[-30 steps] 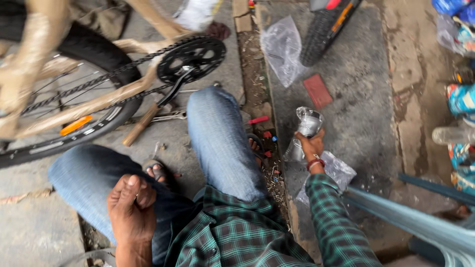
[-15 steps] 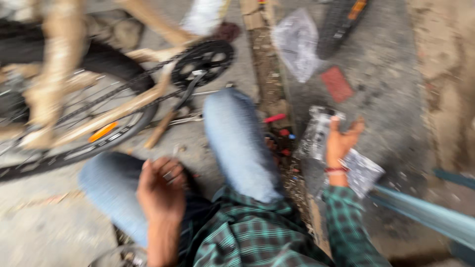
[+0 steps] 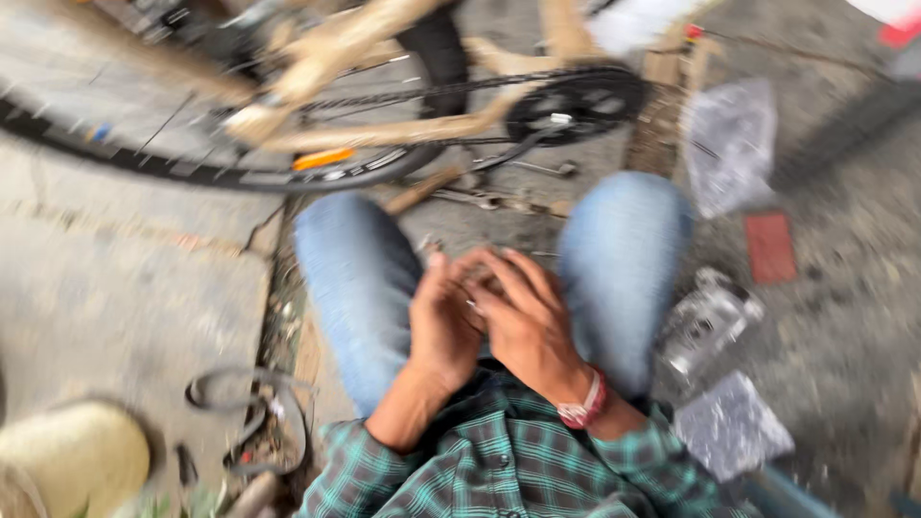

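Between the knees, left hand (image 3: 443, 331) and right hand (image 3: 523, 321) press together, fingers curled; any held item cannot be told through blur. At four o'clock, apart, lies a crumpled clear plastic bag (image 3: 708, 321) holding a part.

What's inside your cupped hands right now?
Cannot tell. The left hand and right hand are pressed together between the knees, and the fingers cover anything they might hold. The picture is also blurred.
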